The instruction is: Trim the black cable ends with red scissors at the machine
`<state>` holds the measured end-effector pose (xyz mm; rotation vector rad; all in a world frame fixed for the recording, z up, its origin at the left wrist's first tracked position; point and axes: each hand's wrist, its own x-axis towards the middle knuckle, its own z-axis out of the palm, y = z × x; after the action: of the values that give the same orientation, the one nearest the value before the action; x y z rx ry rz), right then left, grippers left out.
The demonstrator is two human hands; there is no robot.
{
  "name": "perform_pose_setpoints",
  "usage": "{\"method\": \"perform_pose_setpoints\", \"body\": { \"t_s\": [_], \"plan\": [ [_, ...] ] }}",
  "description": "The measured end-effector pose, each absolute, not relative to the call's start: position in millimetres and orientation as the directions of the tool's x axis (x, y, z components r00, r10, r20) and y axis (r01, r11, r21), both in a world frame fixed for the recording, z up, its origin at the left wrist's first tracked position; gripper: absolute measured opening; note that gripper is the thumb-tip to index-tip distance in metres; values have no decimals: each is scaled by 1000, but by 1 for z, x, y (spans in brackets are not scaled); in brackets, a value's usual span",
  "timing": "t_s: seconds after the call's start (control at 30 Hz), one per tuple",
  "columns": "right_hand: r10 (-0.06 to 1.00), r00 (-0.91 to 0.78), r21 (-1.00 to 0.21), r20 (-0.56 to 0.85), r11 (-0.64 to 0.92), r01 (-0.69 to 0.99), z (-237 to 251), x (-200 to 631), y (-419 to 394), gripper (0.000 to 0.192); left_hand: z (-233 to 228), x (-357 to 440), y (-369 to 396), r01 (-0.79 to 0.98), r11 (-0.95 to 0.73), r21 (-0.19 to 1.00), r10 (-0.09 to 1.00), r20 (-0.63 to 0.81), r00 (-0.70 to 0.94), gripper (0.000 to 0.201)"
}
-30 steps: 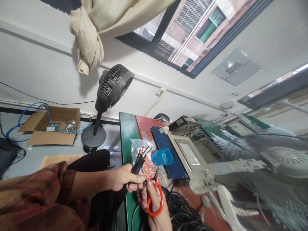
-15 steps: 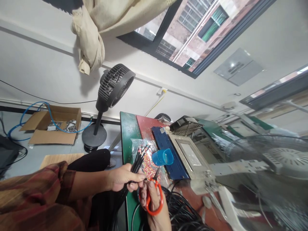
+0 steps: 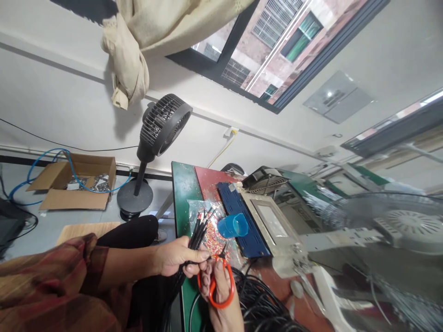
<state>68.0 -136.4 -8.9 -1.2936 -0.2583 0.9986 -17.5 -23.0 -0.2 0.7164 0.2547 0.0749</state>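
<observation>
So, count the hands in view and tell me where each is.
2: the left hand grips black cables; the right hand, beside it, holds scissors. Neither is fully hidden.

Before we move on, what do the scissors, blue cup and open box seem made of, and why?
Scissors: the smooth, bright orange handles are probably plastic; the dark blades likely metal, being slim and pointed. Blue cup: smooth, apparently plastic, since it looks translucent. Open box: matt cardboard, by its brown, folded flaps.

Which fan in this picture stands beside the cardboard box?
The grey fan, on a round base; the tabletop fan and white fan are farther right.
</observation>
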Motion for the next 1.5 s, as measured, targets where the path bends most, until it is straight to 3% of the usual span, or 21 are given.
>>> {"method": "perform_pose_setpoints", "body": {
  "t_s": [0.37, 0.97, 1.17, 1.5],
  "plan": [
    [719, 517, -810, -464, -110, -575, -2, 68, -137, 45, -3, -19, -25, 5, 668, 744, 213, -197, 957, 36],
    [756, 465, -809, -462, -143, -570, 5, 67, -139, 46, -6, -20, -23, -28, 681, 732, 144, -97, 985, 36],
    [747, 537, -831, -393, -38, -555, -1, 70, -137, 45, -6, -15, -23, -21, 695, 719, 235, -199, 951, 34],
    [784, 532, -870, -320, -21, -492, 0, 67, -136, 38, -5, -16, -24, 9, 692, 722, 236, -238, 942, 33]
  ]
}}
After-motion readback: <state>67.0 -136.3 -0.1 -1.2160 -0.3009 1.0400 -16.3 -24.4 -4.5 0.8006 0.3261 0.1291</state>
